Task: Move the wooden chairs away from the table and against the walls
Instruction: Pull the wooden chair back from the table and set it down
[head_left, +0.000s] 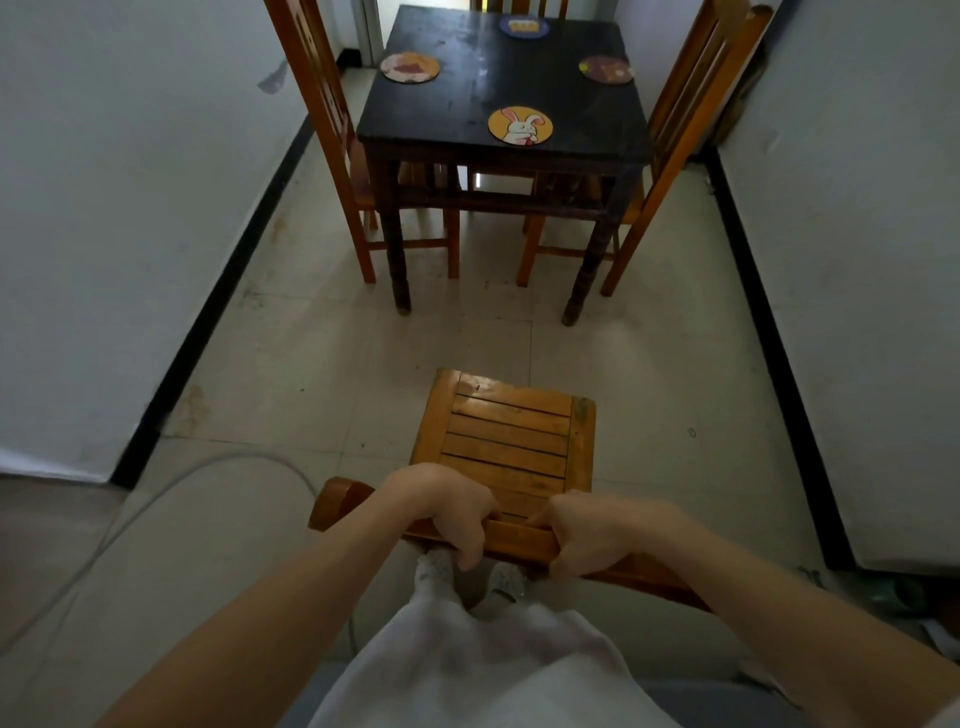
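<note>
A wooden chair with a slatted seat stands right in front of me, well clear of the dark square table. My left hand and my right hand both grip its top back rail, side by side. Two more wooden chairs are tucked at the table: one on the left side and one on the right side. The top of another chair back shows behind the table's far edge.
White walls with black skirting run along the left and right, forming a narrow room. Several round coasters lie on the table, one with a rabbit. A grey cable curves over the floor at the lower left.
</note>
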